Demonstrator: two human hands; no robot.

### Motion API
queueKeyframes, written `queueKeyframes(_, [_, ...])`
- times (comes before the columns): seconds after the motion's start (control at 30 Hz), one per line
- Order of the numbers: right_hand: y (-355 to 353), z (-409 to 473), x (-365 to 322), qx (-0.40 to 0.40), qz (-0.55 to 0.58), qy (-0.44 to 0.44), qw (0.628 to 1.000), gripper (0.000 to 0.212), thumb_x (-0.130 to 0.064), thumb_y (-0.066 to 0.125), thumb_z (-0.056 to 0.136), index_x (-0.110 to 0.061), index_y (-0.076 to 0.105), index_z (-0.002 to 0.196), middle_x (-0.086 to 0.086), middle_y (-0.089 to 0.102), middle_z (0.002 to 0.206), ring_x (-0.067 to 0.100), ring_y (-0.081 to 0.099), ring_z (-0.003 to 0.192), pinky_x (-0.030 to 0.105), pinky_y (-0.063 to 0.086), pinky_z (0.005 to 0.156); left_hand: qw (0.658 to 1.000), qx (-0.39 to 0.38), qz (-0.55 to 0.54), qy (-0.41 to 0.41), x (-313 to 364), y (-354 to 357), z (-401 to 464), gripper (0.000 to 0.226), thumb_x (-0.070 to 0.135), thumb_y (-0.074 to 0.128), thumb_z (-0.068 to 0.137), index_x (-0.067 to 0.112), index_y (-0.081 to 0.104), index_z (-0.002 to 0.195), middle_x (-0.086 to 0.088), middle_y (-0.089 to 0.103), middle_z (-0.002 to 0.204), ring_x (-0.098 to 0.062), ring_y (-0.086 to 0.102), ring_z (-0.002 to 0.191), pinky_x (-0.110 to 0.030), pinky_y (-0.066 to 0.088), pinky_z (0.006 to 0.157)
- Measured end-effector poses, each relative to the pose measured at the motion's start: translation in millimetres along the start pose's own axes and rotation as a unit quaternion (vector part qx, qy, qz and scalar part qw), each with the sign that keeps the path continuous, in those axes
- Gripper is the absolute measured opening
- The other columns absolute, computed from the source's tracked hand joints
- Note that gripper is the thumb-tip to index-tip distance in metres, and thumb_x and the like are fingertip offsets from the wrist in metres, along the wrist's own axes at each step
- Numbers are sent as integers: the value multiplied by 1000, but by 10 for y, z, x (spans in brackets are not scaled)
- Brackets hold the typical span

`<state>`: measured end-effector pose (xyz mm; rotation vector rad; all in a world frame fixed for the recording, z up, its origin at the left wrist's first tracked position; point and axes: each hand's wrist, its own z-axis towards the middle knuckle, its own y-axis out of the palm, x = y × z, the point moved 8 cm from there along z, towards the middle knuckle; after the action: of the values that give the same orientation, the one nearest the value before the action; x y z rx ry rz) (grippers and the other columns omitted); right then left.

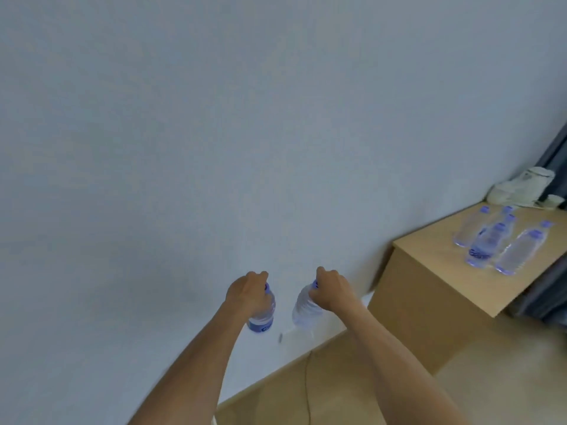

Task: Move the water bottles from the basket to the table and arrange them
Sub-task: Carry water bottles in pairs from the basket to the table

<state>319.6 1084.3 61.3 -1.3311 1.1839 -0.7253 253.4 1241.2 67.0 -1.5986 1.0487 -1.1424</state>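
Each hand's grip closes around a bottle neck: left hand (pixel 249 291) and right hand (pixel 331 291) hide the caps of left bottle (pixel 262 317) and right bottle (pixel 305 309); blurred bottles (pixel 491 240) stand on the tabletop (pixel 429 271).

Mostly just a big plain pale wall (pixel 245 118), kinda bluish in the flat light. Off to the right of the hands there's a light wood bench (pixel 435 259) against it, tan floor (pixel 506 378) below, and a dark grey curtain (pixel 555 154) in the corner.

left hand (pixel 248 291) gripping a bottle (pixel 261 314), right hand (pixel 331 291) gripping another (pixel 305 311), bottles (pixel 497 240) on table (pixel 429 271)
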Motion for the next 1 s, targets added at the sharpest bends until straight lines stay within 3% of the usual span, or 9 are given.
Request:
queueKeyframes(0.13, [-685,-200,940,51,17,43,998,7,-14,43,89,-10,39,85,4,45,78,22,44,72,26,31,57,999,24,-10,40,1049,-180,189,24,20,48,92,6,53,111,-14,58,116,-32,61,103,-36,49,80])
queueKeyframes(0.2, [-962,-309,1429,67,34,66,995,24,-14,46,88,-14,32,68,-3,34,67,16,37,59,25,26,50,998,27,-11,57,1579,-177,276,25,19,48,92,6,53,113,-14,59,117,-32,61,104,-36,50,82])
queueKeyframes(0.27, [-1180,-396,1903,77,50,84,992,30,-14,49,86,-16,31,62,-1,42,70,16,38,58,25,30,52,997,29,-16,74,2100,-130,372,25,18,48,92,6,53,113,-14,59,117,-32,61,103,-36,51,82])
queueKeyframes(0.33, [-1353,-467,2341,87,51,98,990,17,-12,50,86,-9,42,72,10,52,83,22,46,70,28,34,58,995,30,-24,91,2588,-70,451,24,17,47,91,5,54,111,-14,59,116,-32,61,103,-36,51,81])
queueKeyframes(0.4, [-1471,-510,2767,95,50,108,988,9,-12,49,88,-8,42,82,9,48,86,25,46,76,24,30,51,993,29,-27,107,3044,10,519,23,19,47,92,6,53,110,-13,59,115,-31,61,102,-35,48,75])
queueKeyframes(0.63, [-1641,-443,4052,124,72,164,976,32,-11,49,88,-14,28,63,-1,31,63,25,43,70,25,22,45,987,15,-33,158,4357,214,866,7,18,47,92,16,42,88,-9,57,103,-24,52,83,-28,37,68])
queueKeyframes(0.73, [-1653,-290,4491,116,74,184,973,36,-12,49,87,-17,24,61,2,36,65,27,46,71,29,30,52,984,11,-34,177,4817,300,1124,5,16,47,90,13,50,91,-12,61,109,-31,61,98,-35,47,75])
queueKeyframes(0.8, [-1687,-158,4746,111,66,194,973,36,-13,48,88,-17,25,61,2,36,66,25,44,66,28,28,50,982,9,-34,185,5097,365,1358,19,17,47,89,6,56,102,-13,61,113,-32,61,105,-37,50,84])
queueKeyframes(1.0, [-1797,318,5439,100,66,220,968,34,-11,49,86,-17,26,61,0,31,63,15,33,51,23,23,44,977,-19,-23,212,5811,559,2156,25,19,50,87,8,57,108,-10,61,115,-31,61,106,-37,50,85])
